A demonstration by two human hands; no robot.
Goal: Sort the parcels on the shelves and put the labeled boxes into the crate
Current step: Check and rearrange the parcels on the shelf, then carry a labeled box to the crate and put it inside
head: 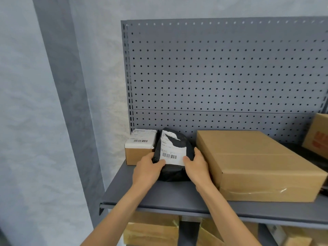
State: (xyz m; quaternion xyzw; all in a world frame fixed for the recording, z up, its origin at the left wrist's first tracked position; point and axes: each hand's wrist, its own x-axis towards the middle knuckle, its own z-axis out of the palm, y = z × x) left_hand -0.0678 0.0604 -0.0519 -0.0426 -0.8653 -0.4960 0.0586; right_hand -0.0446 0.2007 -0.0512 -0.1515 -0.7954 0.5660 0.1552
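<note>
The black poly-bag parcel (173, 157) is clamped between the left hand (148, 166) and right hand (197, 165) on the shelf (159, 197). It is judged soft, light and slippery; support at both sides is advised.

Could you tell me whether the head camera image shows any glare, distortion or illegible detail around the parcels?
In the head view, light is soft and even; glare sits on the tape of the large box; wide-angle bending curves the shelf and pegboard; barcode text on the black parcel is too blurred to read.
</note>
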